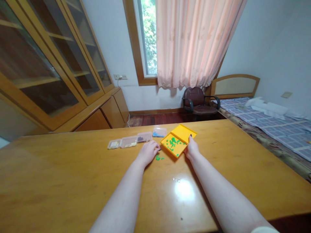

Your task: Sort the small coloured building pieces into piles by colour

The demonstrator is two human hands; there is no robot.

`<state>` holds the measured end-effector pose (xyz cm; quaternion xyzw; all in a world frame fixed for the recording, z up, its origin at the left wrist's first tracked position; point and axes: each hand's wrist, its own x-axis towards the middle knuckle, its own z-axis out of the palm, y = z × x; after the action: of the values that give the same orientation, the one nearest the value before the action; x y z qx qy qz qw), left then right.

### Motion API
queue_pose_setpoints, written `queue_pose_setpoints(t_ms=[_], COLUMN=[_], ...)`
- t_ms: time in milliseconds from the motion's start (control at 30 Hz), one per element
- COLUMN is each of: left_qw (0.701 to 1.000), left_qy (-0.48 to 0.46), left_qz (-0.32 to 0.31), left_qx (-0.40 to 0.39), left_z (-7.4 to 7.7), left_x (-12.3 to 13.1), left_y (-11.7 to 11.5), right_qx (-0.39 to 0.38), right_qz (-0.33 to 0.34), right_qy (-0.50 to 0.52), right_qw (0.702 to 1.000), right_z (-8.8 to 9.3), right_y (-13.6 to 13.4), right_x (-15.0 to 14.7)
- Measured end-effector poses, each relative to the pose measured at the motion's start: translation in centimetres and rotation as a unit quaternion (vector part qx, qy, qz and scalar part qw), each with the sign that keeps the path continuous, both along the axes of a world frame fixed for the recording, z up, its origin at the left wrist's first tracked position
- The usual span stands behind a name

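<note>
A yellow tray [182, 130] lies on the wooden table [73, 181] and holds several small green pieces [173, 142]. My right hand [191, 149] grips the tray's near right edge, fingers curled over the rim. My left hand [148, 152] rests on the table just left of the tray's near corner, fingers curled and pinched together; what they hold is too small to see. A few loose green pieces [159, 158] lie on the table between my hands.
Several small clear boxes [128, 141] stand in a row left of the tray, one with blue pieces [159, 132]. Past the table stand a dark chair [199, 103], a bed [272, 126] at right and a glass-fronted cabinet [48, 71] at left.
</note>
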<state>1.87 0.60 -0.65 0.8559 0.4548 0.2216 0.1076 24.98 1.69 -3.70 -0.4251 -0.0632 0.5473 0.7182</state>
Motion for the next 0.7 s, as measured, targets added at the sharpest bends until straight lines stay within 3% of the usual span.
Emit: queue_pose_setpoints(t_ms=[133,200,333,467,700], left_qw=[0.985,0.982,0.993,0.996,0.994], left_qy=[-0.108,-0.121,-0.082,-0.078,-0.02], left_qz=[0.088,0.097,0.047,0.036,-0.024], left_qx=[0.1,0.11,0.072,0.036,-0.1], left_z=[0.6,0.8,0.7,0.6,0.3], left_x=[0.0,0.3,0.8,0.0,-2.0], left_y=[-0.1,-0.4,-0.6,-0.1,0.5], right_qx=[0.004,0.006,-0.002,0.008,-0.015], right_qz=[0.027,0.063,0.088,0.056,0.013], right_qy=[-0.008,-0.006,0.001,0.006,0.016], right_qw=[1.0,0.998,0.996,0.998,1.0], right_z=[0.2,0.4,0.5,0.2,0.7], right_y=[-0.5,-0.9,-1.2,-0.6,-0.2], right_x=[-0.9,-1.6,-2.3,-1.2,0.1])
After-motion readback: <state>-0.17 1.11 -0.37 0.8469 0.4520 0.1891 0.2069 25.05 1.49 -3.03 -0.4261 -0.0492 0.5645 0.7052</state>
